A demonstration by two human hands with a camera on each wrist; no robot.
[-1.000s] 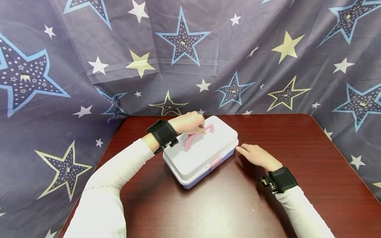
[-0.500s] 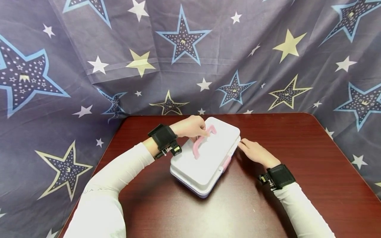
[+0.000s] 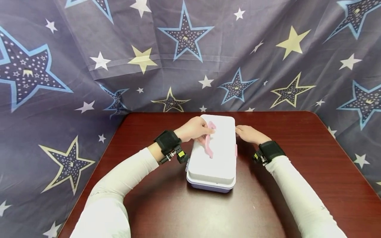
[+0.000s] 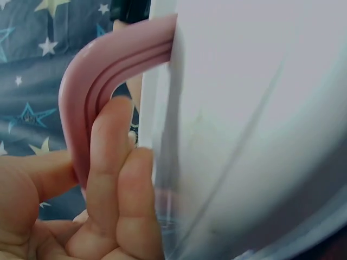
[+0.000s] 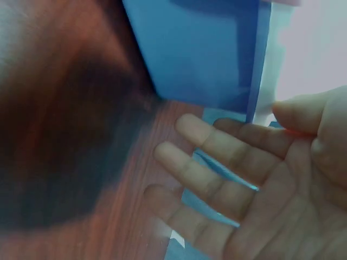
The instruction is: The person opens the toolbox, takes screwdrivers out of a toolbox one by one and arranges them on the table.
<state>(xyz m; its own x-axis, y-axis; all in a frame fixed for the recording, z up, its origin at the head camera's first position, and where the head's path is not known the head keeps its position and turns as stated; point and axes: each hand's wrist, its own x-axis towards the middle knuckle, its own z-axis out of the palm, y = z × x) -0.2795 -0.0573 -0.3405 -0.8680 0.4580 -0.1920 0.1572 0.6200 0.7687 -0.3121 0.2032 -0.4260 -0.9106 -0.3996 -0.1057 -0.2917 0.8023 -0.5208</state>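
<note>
A storage box with a white lid [image 3: 221, 148], a lavender-blue base [image 3: 211, 187] and a pink latch on its right side sits on the table, lengthwise away from me. My left hand [image 3: 194, 129] holds the pink handle [image 3: 209, 147] on the lid; the left wrist view has its fingers [image 4: 108, 143] hooked under the handle and the thumb on the other side. At the box's far right corner is my right hand [image 3: 251, 134]. In the right wrist view its fingers [image 5: 211, 181] are extended and spread past the corner of the blue wall [image 5: 200, 54], with the thumb at the rim.
The box rests on a dark red-brown wooden table [image 3: 297, 158] with rounded far corners. A grey-blue cloth with stars [image 3: 190, 79] hangs behind the table and along both sides. Black camera straps [image 3: 271, 151] are worn on the wrists.
The box has turned counter-clockwise, its near end swinging right, so the latch side now faces right. My left hand stays on the handle; my right hand has moved slightly away from me with the corner.
</note>
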